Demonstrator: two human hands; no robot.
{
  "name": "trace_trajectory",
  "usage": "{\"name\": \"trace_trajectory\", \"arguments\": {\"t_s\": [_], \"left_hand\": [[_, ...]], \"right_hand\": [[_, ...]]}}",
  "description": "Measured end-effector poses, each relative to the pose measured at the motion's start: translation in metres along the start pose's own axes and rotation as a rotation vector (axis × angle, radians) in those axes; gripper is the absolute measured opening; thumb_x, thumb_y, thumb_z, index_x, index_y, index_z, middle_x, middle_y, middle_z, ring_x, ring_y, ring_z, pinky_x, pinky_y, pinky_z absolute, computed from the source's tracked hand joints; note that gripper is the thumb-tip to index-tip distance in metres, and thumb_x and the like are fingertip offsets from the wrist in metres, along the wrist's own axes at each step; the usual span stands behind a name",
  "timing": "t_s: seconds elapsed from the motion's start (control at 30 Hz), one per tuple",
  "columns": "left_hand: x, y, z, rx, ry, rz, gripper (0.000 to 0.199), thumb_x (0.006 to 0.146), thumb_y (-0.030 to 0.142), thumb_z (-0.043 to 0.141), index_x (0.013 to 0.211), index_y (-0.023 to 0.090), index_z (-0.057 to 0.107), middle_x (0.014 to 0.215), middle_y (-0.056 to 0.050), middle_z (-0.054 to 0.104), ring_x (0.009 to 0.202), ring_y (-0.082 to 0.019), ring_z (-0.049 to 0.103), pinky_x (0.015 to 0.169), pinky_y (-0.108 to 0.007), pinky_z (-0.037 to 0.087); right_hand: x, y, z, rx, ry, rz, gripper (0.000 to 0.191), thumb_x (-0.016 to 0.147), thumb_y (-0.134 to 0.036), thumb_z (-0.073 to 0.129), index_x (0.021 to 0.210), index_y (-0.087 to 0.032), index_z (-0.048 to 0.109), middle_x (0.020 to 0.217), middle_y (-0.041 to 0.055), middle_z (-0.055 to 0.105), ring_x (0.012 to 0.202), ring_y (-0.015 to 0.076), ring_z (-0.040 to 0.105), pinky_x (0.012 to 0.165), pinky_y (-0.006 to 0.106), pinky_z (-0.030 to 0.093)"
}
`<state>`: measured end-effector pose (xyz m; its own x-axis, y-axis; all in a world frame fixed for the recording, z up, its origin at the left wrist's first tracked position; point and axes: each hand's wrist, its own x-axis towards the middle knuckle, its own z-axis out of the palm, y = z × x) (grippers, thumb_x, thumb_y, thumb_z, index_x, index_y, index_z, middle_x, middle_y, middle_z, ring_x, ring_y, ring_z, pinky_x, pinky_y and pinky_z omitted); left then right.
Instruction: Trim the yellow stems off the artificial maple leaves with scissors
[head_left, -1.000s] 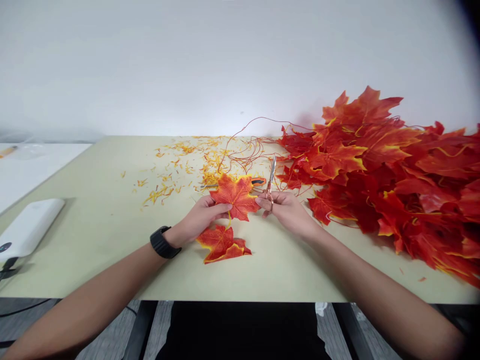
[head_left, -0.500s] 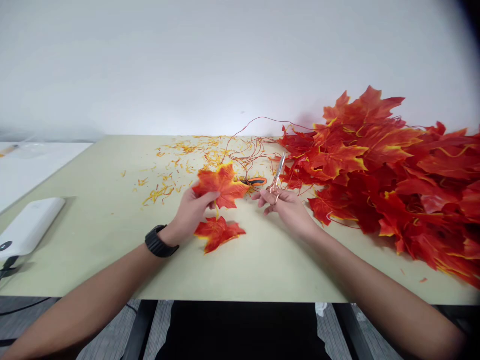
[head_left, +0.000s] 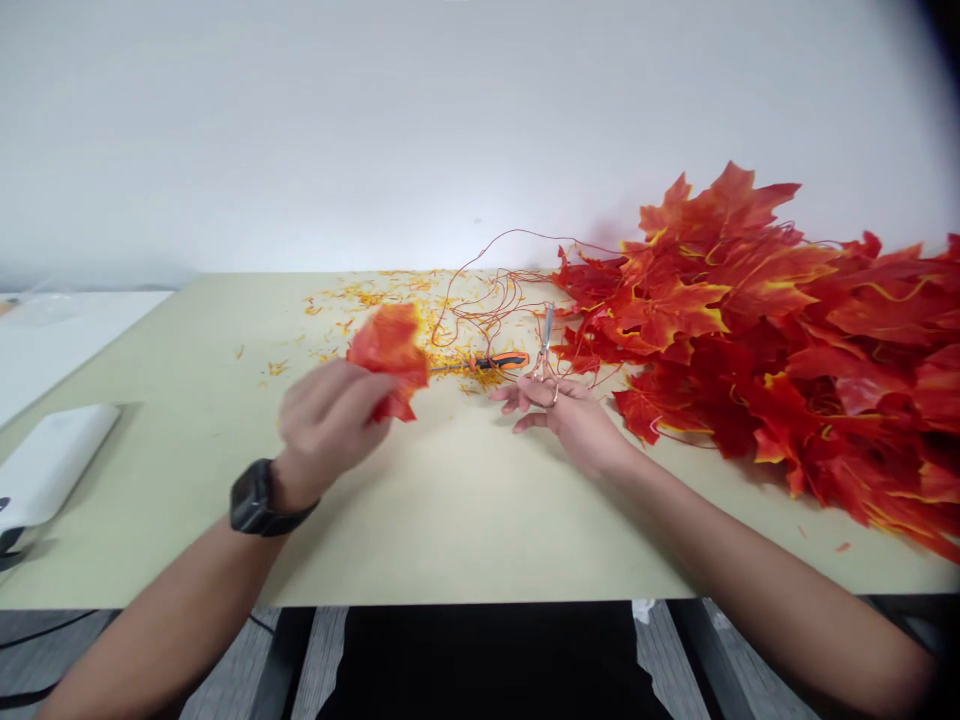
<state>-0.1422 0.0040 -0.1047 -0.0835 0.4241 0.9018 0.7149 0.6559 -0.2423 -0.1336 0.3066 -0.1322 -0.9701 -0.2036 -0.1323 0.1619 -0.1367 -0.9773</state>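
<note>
My left hand [head_left: 334,415], slightly blurred, is closed on a red-orange artificial maple leaf [head_left: 394,355] with a yellow edge, raised over the left middle of the table. The fingers cover its lower left part. My right hand [head_left: 566,410] has its palm turned partly up, with a small pair of scissors [head_left: 549,330] hooked on the fingers by the handle loops. The blades point away from me. Just beyond the hands lies a screwdriver-like tool [head_left: 499,361] with an orange and black handle, among the scraps.
A large heap of red maple leaves [head_left: 757,350] fills the table's right side. Thin red cord [head_left: 487,312] loops out from it. Yellow and orange clippings [head_left: 367,297] are scattered toward the wall. A white power bank [head_left: 56,460] with a cable sits at left.
My left hand has moved left and turned over, lifting the leaf. The second leaf below it no longer shows on the table. The right hand stays nearly in place with the scissors.
</note>
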Motion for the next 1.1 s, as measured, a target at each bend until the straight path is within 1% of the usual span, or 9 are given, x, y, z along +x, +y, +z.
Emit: {"name": "trace_trajectory", "arguments": {"t_s": [0.1,0.27,0.47,0.57,0.67,0.8,0.97,1.03,1.1], "left_hand": [[-0.001,0.029,0.011,-0.13,-0.194,0.123,0.016,0.098,0.005,0.056,0.1,0.017,0.066,0.077,-0.001,0.067,0.071,-0.012,0.061,0.065,-0.027,0.049],[-0.007,0.055,0.028,-0.197,-0.291,0.148,0.017,0.103,0.006,0.051,0.107,0.015,0.065,0.077,-0.001,0.069,0.067,-0.012,0.061,0.065,-0.028,0.052],[-0.018,0.065,0.043,-0.226,-0.365,0.101,0.026,0.101,0.004,0.049,0.121,0.013,0.063,0.081,0.0,0.071,0.073,-0.013,0.068,0.069,-0.027,0.056],[-0.021,0.07,0.048,-0.257,-0.39,0.088,0.025,0.104,0.007,0.048,0.123,0.014,0.062,0.084,0.0,0.074,0.075,-0.013,0.071,0.07,-0.028,0.056],[-0.021,0.072,0.048,-0.33,-0.439,0.061,0.021,0.104,0.015,0.052,0.123,0.016,0.061,0.09,-0.001,0.076,0.079,-0.014,0.073,0.072,-0.029,0.055],[-0.018,0.068,0.043,-0.575,-0.486,-0.165,0.032,0.099,0.04,0.067,0.123,0.019,0.062,0.097,-0.004,0.076,0.083,-0.016,0.07,0.076,-0.031,0.056],[-0.02,0.057,0.051,-0.644,-0.501,-0.738,0.047,0.099,0.047,0.073,0.137,0.022,0.062,0.133,-0.011,0.071,0.12,-0.023,0.067,0.107,-0.041,0.055],[-0.022,0.053,0.058,-0.742,-0.566,-0.882,0.054,0.095,0.05,0.077,0.139,0.022,0.063,0.131,-0.01,0.073,0.119,-0.023,0.068,0.108,-0.042,0.055],[-0.023,0.049,0.064,-0.828,-0.637,-0.936,0.048,0.092,0.051,0.079,0.128,0.021,0.069,0.118,-0.008,0.075,0.11,-0.021,0.069,0.103,-0.039,0.055]], "right_hand": [[-0.002,0.001,0.003,0.078,-0.078,0.045,0.053,0.081,-0.063,0.09,0.069,-0.018,0.066,0.118,0.0126,0.078,0.111,0.0258,0.07,0.087,0.038,0.063],[-0.001,0.007,0.008,0.162,-0.083,0.072,0.053,0.078,-0.058,0.095,0.067,-0.017,0.063,0.103,0.0073,0.073,0.11,0.022,0.068,0.097,0.038,0.06],[0.003,0.01,0.011,0.129,-0.017,0.025,0.053,0.061,-0.045,0.104,0.067,-0.018,0.059,0.076,-0.0036,0.054,0.078,0.0111,0.052,0.084,0.03,0.049],[0.004,0.011,0.01,0.018,0.008,-0.011,0.058,0.062,-0.05,0.102,0.061,-0.017,0.053,0.068,-0.0046,0.046,0.069,0.0095,0.04,0.07,0.028,0.036],[0.005,0.012,0.01,-0.038,0.036,-0.03,0.062,0.063,-0.054,0.099,0.061,-0.018,0.049,0.067,-0.0052,0.041,0.068,0.0091,0.033,0.067,0.029,0.027],[0.005,0.014,0.01,-0.104,0.043,-0.027,0.061,0.063,-0.056,0.097,0.061,-0.019,0.048,0.066,-0.0049,0.042,0.066,0.0091,0.033,0.065,0.029,0.025],[0.006,0.017,0.011,-0.192,-0.023,-0.053,0.057,0.069,-0.057,0.091,0.06,-0.019,0.05,0.062,-0.0046,0.041,0.062,0.0083,0.03,0.061,0.028,0.021],[0.005,0.019,0.013,-0.198,-0.039,-0.066,0.057,0.068,-0.057,0.091,0.06,-0.019,0.051,0.062,-0.0047,0.042,0.062,0.008,0.03,0.06,0.027,0.022],[0.005,0.02,0.015,-0.206,-0.044,-0.07,0.058,0.067,-0.059,0.092,0.061,-0.018,0.052,0.063,-0.0043,0.043,0.062,0.0081,0.031,0.059,0.026,0.023]]}}
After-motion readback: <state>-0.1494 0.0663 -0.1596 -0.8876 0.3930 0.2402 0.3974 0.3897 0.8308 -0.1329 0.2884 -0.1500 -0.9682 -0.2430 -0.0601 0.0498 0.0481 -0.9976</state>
